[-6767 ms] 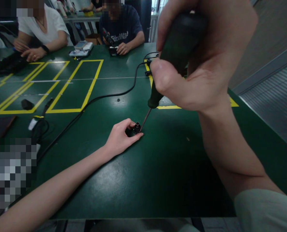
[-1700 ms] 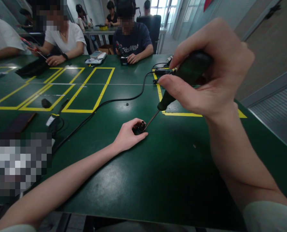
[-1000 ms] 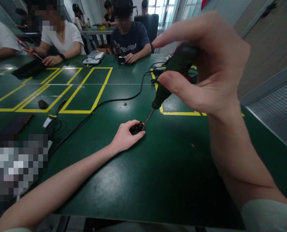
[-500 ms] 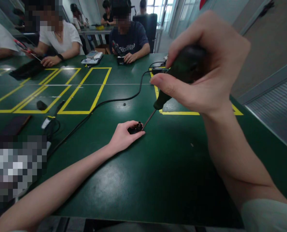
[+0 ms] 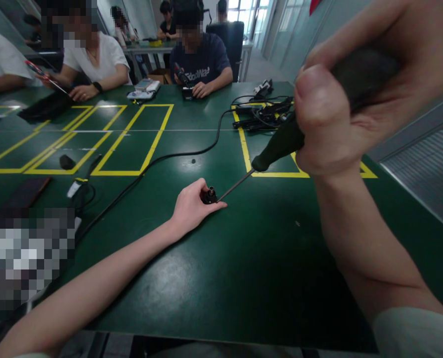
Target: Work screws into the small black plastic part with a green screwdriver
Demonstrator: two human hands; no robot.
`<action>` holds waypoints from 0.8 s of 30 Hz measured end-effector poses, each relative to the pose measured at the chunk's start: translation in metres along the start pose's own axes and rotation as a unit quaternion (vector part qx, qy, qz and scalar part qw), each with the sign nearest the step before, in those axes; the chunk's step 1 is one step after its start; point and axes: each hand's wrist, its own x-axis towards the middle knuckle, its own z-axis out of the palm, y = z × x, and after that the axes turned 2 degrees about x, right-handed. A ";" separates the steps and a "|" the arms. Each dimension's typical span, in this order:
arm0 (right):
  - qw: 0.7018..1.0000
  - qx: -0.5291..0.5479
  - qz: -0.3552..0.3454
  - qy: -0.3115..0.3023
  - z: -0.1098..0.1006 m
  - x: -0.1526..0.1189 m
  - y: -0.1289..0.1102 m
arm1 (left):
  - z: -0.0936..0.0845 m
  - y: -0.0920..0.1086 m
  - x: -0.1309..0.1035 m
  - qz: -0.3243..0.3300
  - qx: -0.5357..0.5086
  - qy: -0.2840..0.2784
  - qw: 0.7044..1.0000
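left hand (image 5: 191,209) half curled, fingers and thumb round a small black part (image 5: 210,198) on the bench (image 5: 243,278), metal stub upward. right hand (image 5: 359,132) closed firmly about the dark green handle of a screwdriver (image 5: 277,148). shaft slants down leftward to the part's right edge; tip seating too small to tell. left thumb lies just beside the tip: a slip risk, i judge. best: brace part flat, press gently, thumb clear of shaft line.

The screwdriver (image 5: 271,151) has a metal shaft (image 5: 236,186) and matt plastic-looking handle (image 5: 286,136); the table (image 5: 239,278) looks glossy.
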 end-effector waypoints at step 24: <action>0.954 -0.243 -0.174 -0.013 0.001 -0.002 0.002 | -0.006 -0.001 0.004 0.032 -0.136 -0.115 0.983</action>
